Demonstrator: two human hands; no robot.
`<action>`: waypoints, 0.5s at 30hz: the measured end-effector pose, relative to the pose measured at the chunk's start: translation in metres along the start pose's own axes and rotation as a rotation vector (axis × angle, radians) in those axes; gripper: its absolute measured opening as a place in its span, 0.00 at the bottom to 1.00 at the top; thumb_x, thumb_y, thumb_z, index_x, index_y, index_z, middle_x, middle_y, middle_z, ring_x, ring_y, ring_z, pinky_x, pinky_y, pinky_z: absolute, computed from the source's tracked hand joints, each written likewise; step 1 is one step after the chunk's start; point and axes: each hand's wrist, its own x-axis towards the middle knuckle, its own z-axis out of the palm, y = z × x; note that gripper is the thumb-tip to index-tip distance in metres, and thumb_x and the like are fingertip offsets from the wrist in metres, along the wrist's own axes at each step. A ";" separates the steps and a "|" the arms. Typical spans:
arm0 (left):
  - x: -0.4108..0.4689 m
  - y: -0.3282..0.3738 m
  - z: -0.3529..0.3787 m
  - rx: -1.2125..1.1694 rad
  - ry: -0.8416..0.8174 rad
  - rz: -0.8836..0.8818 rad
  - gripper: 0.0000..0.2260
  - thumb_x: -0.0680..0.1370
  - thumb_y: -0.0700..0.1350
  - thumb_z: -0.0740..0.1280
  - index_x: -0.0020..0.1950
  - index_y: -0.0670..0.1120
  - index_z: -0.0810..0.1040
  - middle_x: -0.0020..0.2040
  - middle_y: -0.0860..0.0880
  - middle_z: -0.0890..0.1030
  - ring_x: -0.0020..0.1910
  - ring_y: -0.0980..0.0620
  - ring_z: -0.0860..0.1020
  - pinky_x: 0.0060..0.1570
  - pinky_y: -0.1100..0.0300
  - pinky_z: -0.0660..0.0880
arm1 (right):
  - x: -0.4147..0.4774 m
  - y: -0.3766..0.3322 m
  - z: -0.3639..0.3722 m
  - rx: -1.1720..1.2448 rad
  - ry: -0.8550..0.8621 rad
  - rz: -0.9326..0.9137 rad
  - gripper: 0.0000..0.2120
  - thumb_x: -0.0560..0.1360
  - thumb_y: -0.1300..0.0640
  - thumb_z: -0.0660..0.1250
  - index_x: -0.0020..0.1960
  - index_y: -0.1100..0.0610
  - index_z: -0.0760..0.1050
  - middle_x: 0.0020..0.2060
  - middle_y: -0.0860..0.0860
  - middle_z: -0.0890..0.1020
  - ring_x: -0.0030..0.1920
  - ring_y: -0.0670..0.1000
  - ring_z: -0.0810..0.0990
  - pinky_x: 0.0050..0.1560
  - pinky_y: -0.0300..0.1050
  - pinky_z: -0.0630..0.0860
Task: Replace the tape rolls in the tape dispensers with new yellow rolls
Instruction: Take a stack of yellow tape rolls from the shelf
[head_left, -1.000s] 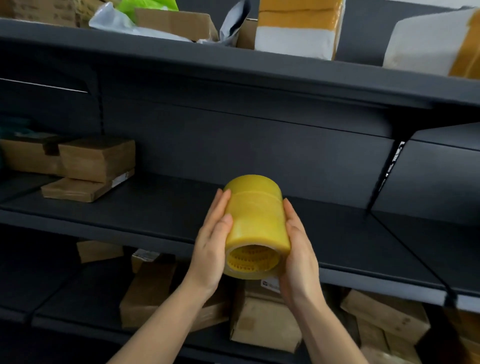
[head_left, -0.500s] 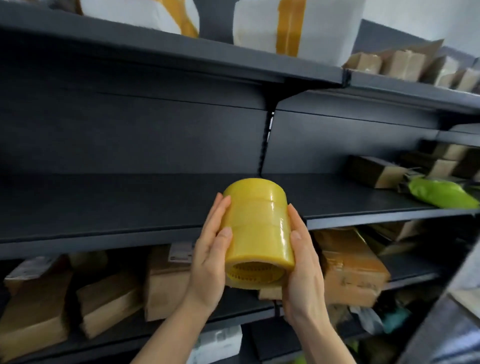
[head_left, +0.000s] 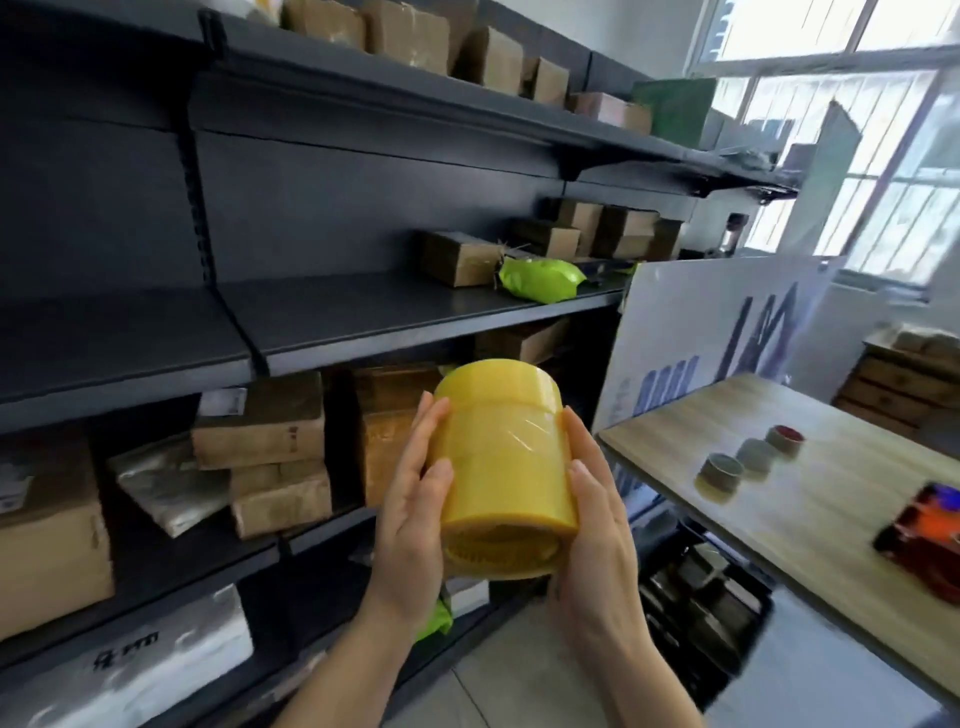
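Note:
A shrink-wrapped stack of yellow tape rolls (head_left: 501, 460) sits between my palms at the middle of the head view, its open core end facing me. My left hand (head_left: 413, 506) presses flat on its left side and my right hand (head_left: 597, 525) on its right side. On the wooden table (head_left: 810, 499) at the right lie three small, nearly spent tape rolls (head_left: 750, 457) in a row. A red and blue tape dispenser (head_left: 924, 535) lies blurred near the right edge of that table.
Dark metal shelving (head_left: 332, 322) fills the left and centre, holding brown parcels (head_left: 265, 431) and a green bag (head_left: 540, 278). A white printed board (head_left: 722, 322) leans behind the table. Black crates (head_left: 701, 597) stand under the table. Windows are at the upper right.
The view has swung to the right along the shelves, bringing the wooden table, the window and the small rolls into sight. Both hands keep the yellow stack in the same hold.

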 end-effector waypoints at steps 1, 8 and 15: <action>-0.003 -0.007 0.019 -0.012 -0.018 -0.008 0.17 0.73 0.56 0.60 0.61 0.71 0.73 0.73 0.62 0.65 0.71 0.57 0.66 0.69 0.43 0.66 | -0.001 -0.001 -0.020 0.002 0.023 0.002 0.21 0.73 0.41 0.56 0.65 0.31 0.71 0.63 0.41 0.76 0.58 0.48 0.80 0.57 0.54 0.80; -0.015 -0.052 0.142 -0.091 -0.194 -0.085 0.19 0.75 0.52 0.58 0.65 0.65 0.72 0.73 0.56 0.66 0.72 0.51 0.66 0.69 0.39 0.64 | -0.008 -0.012 -0.145 -0.003 0.238 -0.003 0.19 0.73 0.43 0.57 0.62 0.31 0.74 0.49 0.29 0.79 0.47 0.36 0.81 0.39 0.31 0.78; -0.015 -0.103 0.258 -0.178 -0.373 -0.176 0.20 0.71 0.58 0.61 0.63 0.67 0.73 0.72 0.55 0.68 0.69 0.52 0.70 0.66 0.41 0.69 | 0.000 -0.015 -0.257 -0.020 0.418 -0.006 0.18 0.75 0.45 0.57 0.62 0.32 0.72 0.59 0.41 0.74 0.46 0.38 0.82 0.38 0.34 0.79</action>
